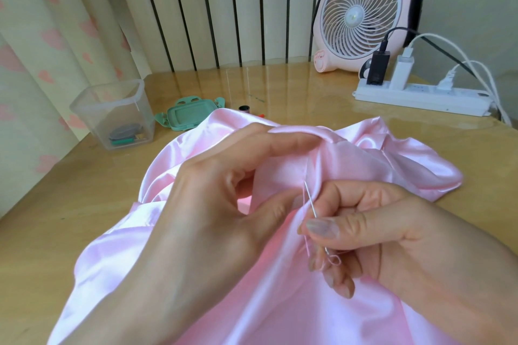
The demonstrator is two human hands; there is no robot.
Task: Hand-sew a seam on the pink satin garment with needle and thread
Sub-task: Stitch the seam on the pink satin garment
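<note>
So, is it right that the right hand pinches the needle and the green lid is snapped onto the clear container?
No: the head view shows the green lid lying beside the clear container; the right hand does pinch the needle.

Soft, even daylight fills the scene, bright and without harsh shadows. The glossy tan wooden tabletop [280, 84] mirrors pale streaks near its far edge. The shiny pink satin garment [392, 165] shows white sheen on its folds. Straight lines bow toward the frame edges, and the lower foreground looks slightly soft.
</note>
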